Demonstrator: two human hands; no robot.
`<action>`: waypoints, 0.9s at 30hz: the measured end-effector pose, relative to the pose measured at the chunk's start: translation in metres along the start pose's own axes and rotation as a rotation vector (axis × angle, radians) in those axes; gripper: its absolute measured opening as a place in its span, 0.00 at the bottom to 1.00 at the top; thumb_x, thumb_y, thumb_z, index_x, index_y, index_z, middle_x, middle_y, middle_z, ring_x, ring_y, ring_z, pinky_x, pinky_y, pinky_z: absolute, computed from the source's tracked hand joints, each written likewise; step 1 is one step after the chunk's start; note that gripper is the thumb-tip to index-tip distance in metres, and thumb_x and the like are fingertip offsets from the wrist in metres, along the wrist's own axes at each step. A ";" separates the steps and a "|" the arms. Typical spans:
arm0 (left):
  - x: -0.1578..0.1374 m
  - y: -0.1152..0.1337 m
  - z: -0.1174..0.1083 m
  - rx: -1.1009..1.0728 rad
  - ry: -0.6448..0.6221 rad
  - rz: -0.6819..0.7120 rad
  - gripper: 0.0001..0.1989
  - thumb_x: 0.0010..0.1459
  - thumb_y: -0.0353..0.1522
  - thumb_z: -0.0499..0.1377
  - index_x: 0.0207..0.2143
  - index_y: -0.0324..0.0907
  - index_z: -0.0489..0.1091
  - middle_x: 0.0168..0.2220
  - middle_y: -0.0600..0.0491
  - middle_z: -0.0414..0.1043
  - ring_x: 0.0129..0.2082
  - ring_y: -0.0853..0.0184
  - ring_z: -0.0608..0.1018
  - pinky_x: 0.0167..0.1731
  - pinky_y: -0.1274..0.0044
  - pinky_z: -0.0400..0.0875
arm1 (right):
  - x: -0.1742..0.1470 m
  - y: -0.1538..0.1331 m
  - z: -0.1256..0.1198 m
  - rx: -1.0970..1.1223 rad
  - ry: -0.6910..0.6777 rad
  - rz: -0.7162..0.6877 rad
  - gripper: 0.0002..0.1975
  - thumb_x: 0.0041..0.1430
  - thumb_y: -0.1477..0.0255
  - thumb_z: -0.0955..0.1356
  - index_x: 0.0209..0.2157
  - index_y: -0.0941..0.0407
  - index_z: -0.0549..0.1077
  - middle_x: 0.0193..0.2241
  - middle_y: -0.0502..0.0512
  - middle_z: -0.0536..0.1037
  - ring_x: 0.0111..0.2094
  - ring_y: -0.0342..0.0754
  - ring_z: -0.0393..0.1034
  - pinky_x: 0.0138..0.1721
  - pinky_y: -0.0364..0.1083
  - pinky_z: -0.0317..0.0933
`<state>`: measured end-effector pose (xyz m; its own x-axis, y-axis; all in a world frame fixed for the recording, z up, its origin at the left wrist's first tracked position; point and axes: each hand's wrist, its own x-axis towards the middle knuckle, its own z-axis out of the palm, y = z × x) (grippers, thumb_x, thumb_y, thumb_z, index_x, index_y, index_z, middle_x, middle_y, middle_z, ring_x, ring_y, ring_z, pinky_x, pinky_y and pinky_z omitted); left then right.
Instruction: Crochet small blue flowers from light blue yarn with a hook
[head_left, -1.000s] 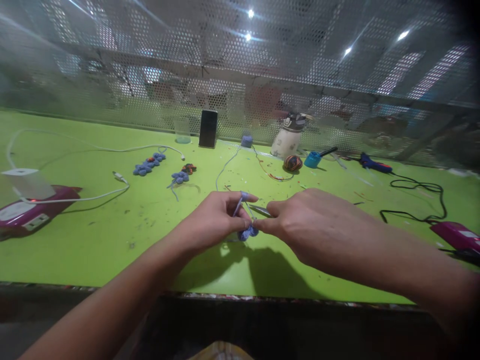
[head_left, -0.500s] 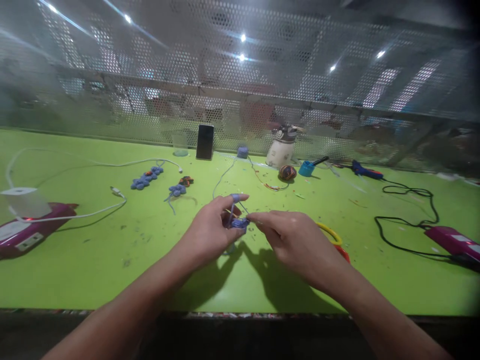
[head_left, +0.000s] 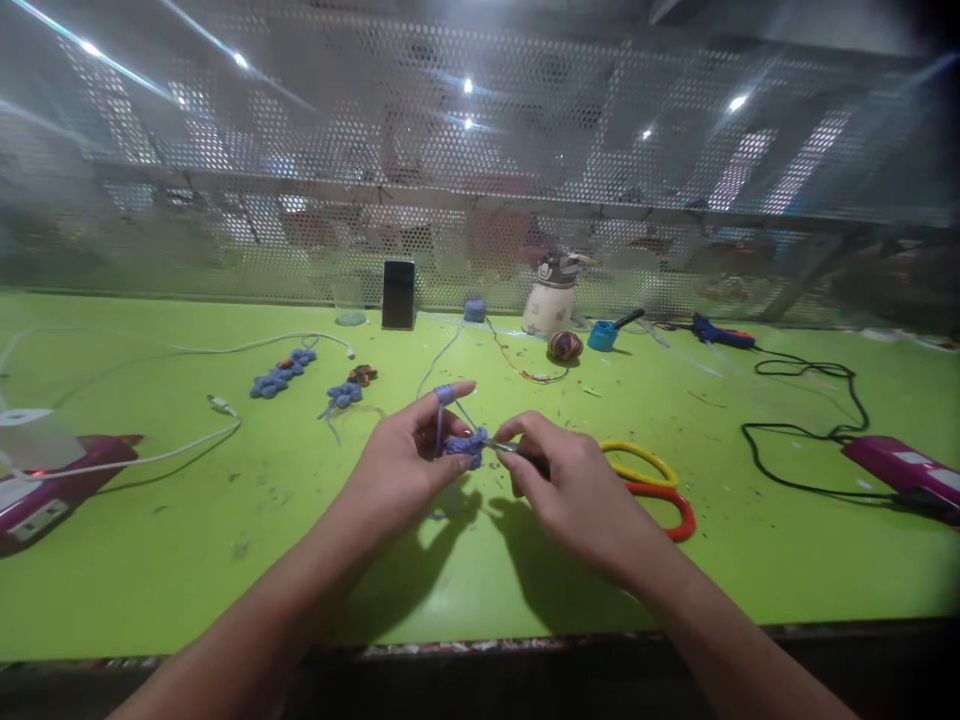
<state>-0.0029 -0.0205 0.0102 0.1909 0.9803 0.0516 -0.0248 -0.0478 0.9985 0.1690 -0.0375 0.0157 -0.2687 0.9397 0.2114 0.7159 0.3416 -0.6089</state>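
Observation:
My left hand (head_left: 401,450) pinches a small piece of blue-purple crochet work (head_left: 466,447) between thumb and fingers. Yarn of the same colour wraps round its raised index finger and runs down to the piece. In my right hand (head_left: 566,475) is a crochet hook (head_left: 501,446), its metal shaft reaching into the edge of the crochet work; its handle is mostly hidden by the fingers. A strand leads back from my left hand to a blue-purple yarn ball (head_left: 474,309). Scissors with yellow and red handles (head_left: 681,510) lie partly behind my right hand.
Crocheted flowers (head_left: 283,374) and another flower piece (head_left: 346,394) lie left. At the back stand a phone (head_left: 398,295), a jug (head_left: 551,300), a multicoloured yarn ball (head_left: 565,347) and a blue pot (head_left: 602,335). Power strips (head_left: 900,465) with cables and a glue gun (head_left: 721,332) flank the table.
My right hand has drawn back and turned, so the hook's shaft now shows between the hands. The view has shifted slightly, and more of the scissors is visible.

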 end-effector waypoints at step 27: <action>0.003 -0.001 -0.009 -0.251 -0.055 -0.046 0.30 0.40 0.24 0.72 0.50 0.38 0.73 0.26 0.58 0.74 0.28 0.69 0.77 0.38 0.73 0.68 | -0.001 0.027 0.004 -0.021 0.181 -0.416 0.08 0.65 0.76 0.63 0.36 0.60 0.73 0.29 0.56 0.76 0.29 0.46 0.67 0.32 0.45 0.58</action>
<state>-0.0111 -0.0163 0.0091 0.2506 0.9680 0.0138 -0.2561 0.0525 0.9652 0.1859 -0.0293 -0.0037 -0.4201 0.7090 0.5664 0.5842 0.6889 -0.4290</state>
